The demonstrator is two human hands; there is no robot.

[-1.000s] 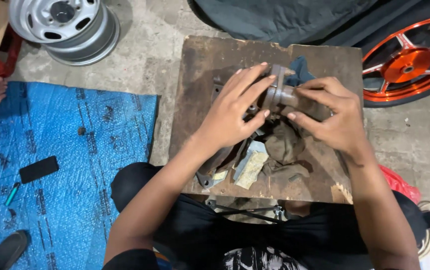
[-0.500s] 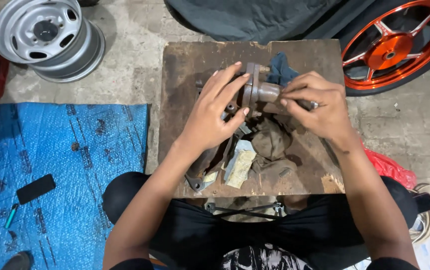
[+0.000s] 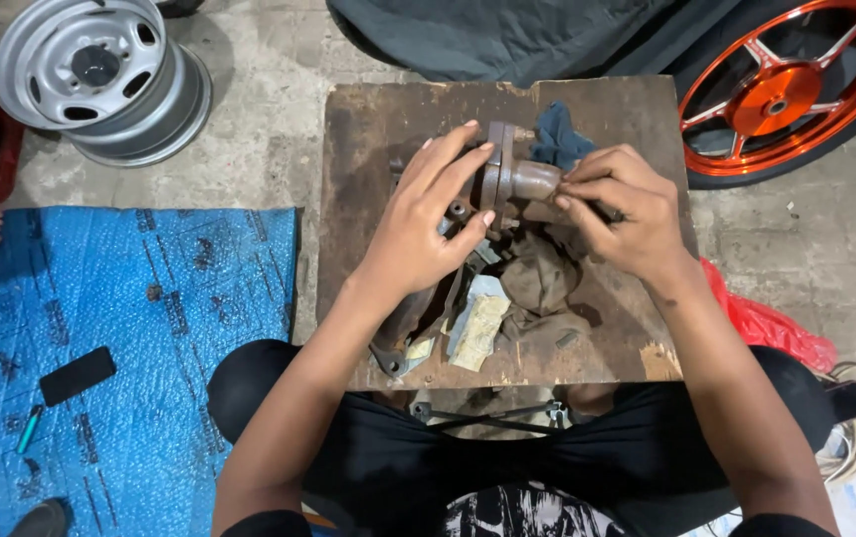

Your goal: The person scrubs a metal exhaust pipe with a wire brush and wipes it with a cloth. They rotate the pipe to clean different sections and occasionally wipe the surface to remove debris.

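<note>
Above the far edge of the wooden bench (image 3: 637,109), the left hand (image 3: 426,231) grips a rusty flanged metal part (image 3: 507,179) by its flange. The right hand (image 3: 627,214) pinches its cylindrical end, seemingly working it loose; a firm counter-hold seems needed.

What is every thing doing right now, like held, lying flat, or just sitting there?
Metal part: held up over the wooden board, gripped by both hands.
Left hand: fingers closed on the part's flat flange.
Right hand: pinching its round end.
Brown rag: crumpled on the board.
Silver wheel rim: lying flat on the floor.
Black phone: lying on the blue sheet.
</note>
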